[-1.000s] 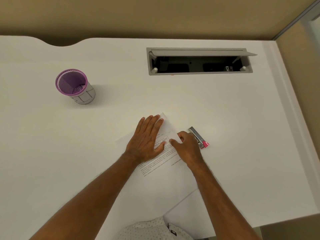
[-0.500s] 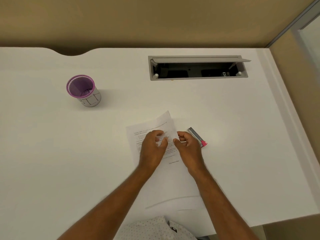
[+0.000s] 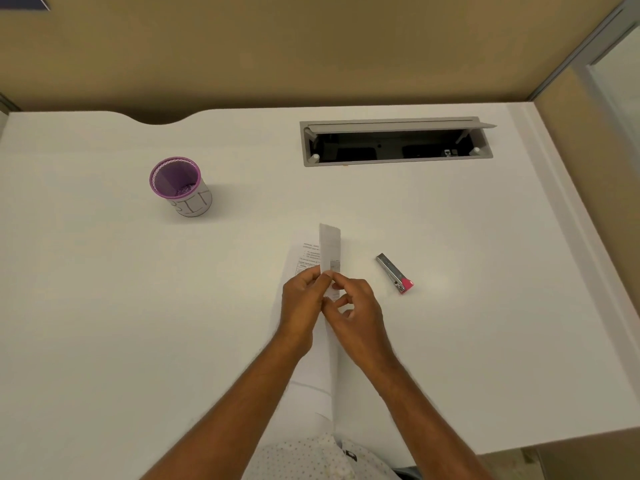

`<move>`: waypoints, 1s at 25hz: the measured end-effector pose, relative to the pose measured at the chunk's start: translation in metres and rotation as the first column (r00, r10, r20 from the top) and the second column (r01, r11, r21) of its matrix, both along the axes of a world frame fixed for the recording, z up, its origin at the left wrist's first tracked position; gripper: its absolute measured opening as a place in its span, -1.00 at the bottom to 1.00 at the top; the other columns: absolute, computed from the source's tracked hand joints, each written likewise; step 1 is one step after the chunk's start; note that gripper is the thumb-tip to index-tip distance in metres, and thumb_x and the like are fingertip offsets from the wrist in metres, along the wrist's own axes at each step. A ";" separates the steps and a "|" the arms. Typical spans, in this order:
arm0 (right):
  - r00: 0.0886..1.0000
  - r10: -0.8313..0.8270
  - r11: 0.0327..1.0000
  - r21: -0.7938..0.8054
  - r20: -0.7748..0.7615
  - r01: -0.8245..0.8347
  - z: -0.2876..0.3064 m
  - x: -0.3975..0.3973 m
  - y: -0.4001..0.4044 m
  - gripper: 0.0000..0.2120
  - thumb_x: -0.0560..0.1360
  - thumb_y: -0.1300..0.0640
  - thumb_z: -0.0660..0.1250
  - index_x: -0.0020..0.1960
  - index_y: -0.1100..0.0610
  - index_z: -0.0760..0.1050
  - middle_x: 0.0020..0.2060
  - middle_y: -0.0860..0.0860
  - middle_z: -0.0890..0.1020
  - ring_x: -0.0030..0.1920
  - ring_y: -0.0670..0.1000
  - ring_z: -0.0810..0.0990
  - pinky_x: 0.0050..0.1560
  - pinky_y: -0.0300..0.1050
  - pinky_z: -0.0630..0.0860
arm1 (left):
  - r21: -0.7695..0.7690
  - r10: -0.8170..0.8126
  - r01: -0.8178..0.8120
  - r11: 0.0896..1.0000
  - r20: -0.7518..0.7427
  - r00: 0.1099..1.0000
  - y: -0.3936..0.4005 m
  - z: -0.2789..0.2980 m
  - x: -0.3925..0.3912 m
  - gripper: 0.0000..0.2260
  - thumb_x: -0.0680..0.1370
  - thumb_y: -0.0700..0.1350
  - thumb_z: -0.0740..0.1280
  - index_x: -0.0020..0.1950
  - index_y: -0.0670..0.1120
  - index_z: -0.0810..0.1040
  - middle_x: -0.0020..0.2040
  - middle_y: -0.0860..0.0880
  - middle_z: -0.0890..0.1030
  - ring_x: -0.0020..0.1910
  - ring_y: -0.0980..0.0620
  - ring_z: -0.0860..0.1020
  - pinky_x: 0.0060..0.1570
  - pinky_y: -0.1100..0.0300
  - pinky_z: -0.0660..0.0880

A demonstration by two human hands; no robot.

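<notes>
A printed white paper sheet [image 3: 330,249] is raised on edge above the white desk [image 3: 104,306], near its middle. My left hand [image 3: 300,299] pinches the sheet from the left and my right hand [image 3: 356,308] pinches it from the right, fingertips meeting at the paper. Part of the printed text shows to the left of the raised edge. A small metal stapler with a pink end [image 3: 394,273] lies on the desk just right of my right hand, untouched.
A purple-rimmed mesh cup [image 3: 180,187] stands at the back left. A grey cable hatch [image 3: 396,142] with its lid up is set into the desk at the back right. The desk's right edge runs along a tan partition.
The sheet lay flat under my left palm; now both hands have lifted it and hold it on edge. The camera view has tilted up slightly.
</notes>
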State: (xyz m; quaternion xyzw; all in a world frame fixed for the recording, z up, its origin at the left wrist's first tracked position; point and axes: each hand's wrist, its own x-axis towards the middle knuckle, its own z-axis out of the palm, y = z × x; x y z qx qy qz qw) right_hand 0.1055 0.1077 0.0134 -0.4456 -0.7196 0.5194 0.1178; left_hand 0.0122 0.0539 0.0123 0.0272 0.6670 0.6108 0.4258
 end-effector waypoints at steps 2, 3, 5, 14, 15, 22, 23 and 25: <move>1.000 0.021 1.000 -0.005 0.006 -0.021 -0.002 0.001 -0.003 -0.55 0.55 0.06 0.41 0.41 0.05 0.46 0.28 0.02 0.54 0.18 0.03 0.61 0.22 -0.02 0.61 | -0.007 0.006 -0.006 1.000 0.086 0.996 -0.004 -0.001 -0.004 -0.72 0.69 -0.11 0.30 -0.07 0.17 0.74 -0.01 0.15 0.77 0.11 -0.02 0.70 0.13 0.06 0.66; 1.000 0.025 1.000 -0.010 0.006 -0.025 -0.003 0.002 -0.003 -0.56 0.55 0.08 0.40 0.41 0.04 0.46 0.28 0.01 0.54 0.15 0.02 0.61 0.20 -0.05 0.61 | -0.010 0.007 -0.006 1.000 0.117 0.993 -0.006 -0.002 -0.006 -0.71 0.70 -0.10 0.28 -0.05 0.17 0.74 0.01 0.12 0.77 0.10 -0.03 0.70 0.13 0.06 0.66; 1.000 0.016 0.999 -0.035 0.014 -0.016 -0.005 0.004 -0.001 -0.58 0.55 0.08 0.40 0.39 0.00 0.47 0.24 -0.01 0.55 0.06 -0.04 0.62 0.10 -0.20 0.63 | -0.005 0.000 0.001 1.000 0.153 0.988 -0.009 -0.006 -0.009 -0.78 0.71 -0.10 0.25 0.09 0.10 0.69 0.11 0.03 0.76 0.13 -0.07 0.71 0.18 0.01 0.66; 1.000 -0.021 0.997 -0.078 -0.014 0.019 -0.011 0.005 0.007 -0.66 0.55 0.18 0.38 0.29 -0.04 0.52 0.07 -0.06 0.57 -0.07 -0.12 0.60 -0.14 -0.45 0.51 | 0.001 -0.024 0.025 1.000 0.242 0.970 -0.009 -0.016 -0.014 -0.79 0.71 -0.08 0.25 0.28 -0.01 0.63 0.15 -0.04 0.75 0.10 -0.10 0.73 0.06 0.03 0.69; 1.000 -0.024 0.997 -0.078 -0.010 0.023 -0.012 0.004 0.008 -0.66 0.54 0.18 0.38 0.30 -0.03 0.52 0.06 -0.06 0.57 -0.07 -0.11 0.59 -0.15 -0.46 0.51 | -0.003 -0.017 0.019 1.000 0.257 0.966 -0.009 -0.017 -0.015 -0.78 0.71 -0.09 0.26 0.29 -0.04 0.63 0.15 -0.05 0.75 0.11 -0.12 0.72 0.09 0.01 0.68; 0.999 -0.032 0.996 -0.078 0.015 0.033 -0.014 -0.003 0.008 -0.61 0.52 0.12 0.44 0.32 0.00 0.49 0.05 -0.03 0.55 -0.08 -0.04 0.60 -0.10 -0.32 0.57 | 0.009 0.010 -0.013 1.000 0.333 0.943 -0.009 -0.020 -0.020 -0.74 0.69 -0.15 0.29 0.37 -0.11 0.58 0.20 -0.11 0.73 0.18 -0.17 0.69 0.06 0.04 0.68; 0.999 -0.031 0.996 -0.078 0.018 0.033 -0.014 -0.004 0.008 -0.61 0.52 0.11 0.45 0.32 0.01 0.48 0.06 -0.03 0.55 -0.07 -0.04 0.60 -0.08 -0.28 0.60 | 0.012 0.008 -0.013 1.000 0.328 0.945 -0.009 -0.020 -0.021 -0.75 0.69 -0.15 0.29 0.36 -0.10 0.59 0.20 -0.10 0.73 0.17 -0.16 0.69 0.06 0.05 0.68; 0.999 -0.033 0.997 -0.074 0.020 0.034 -0.015 -0.004 0.009 -0.60 0.51 0.07 0.46 0.32 0.00 0.48 0.06 -0.02 0.56 -0.09 -0.06 0.59 -0.08 -0.27 0.60 | 0.016 0.000 -0.005 1.000 0.311 0.950 -0.009 -0.019 -0.021 -0.78 0.68 -0.15 0.32 0.31 -0.05 0.61 0.18 -0.07 0.74 0.15 -0.14 0.71 0.04 0.06 0.68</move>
